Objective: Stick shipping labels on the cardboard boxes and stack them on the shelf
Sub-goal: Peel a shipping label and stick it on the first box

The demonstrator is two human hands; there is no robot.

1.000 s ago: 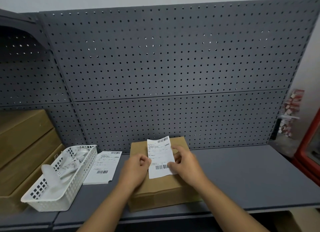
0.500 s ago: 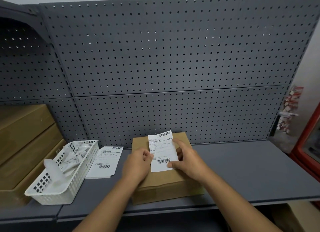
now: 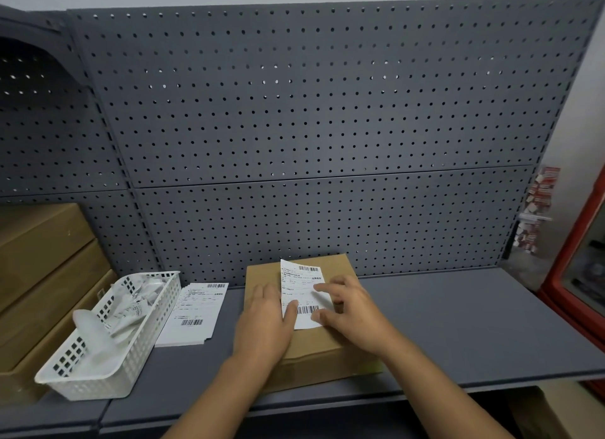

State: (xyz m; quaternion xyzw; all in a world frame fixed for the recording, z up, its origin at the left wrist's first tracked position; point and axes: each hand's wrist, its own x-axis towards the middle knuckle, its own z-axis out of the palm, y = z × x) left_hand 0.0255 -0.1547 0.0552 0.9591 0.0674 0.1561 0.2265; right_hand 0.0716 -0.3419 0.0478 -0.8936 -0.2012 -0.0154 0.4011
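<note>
A brown cardboard box lies flat on the grey shelf, near its front edge. A white shipping label with two barcodes lies on the box's top. My left hand rests flat on the box with its fingers spread over the label's left edge. My right hand presses fingertips on the label's right side and lower corner. Neither hand grips anything. A stack of spare labels lies on the shelf left of the box.
A white plastic basket with crumpled backing paper stands at the left. Behind it, stacked brown boxes fill the far left. A grey pegboard backs the shelf. A red cabinet stands at the right.
The label, held tilted above the box by both hands, now lies flat on the box top. Both hands have opened and press down on it.
</note>
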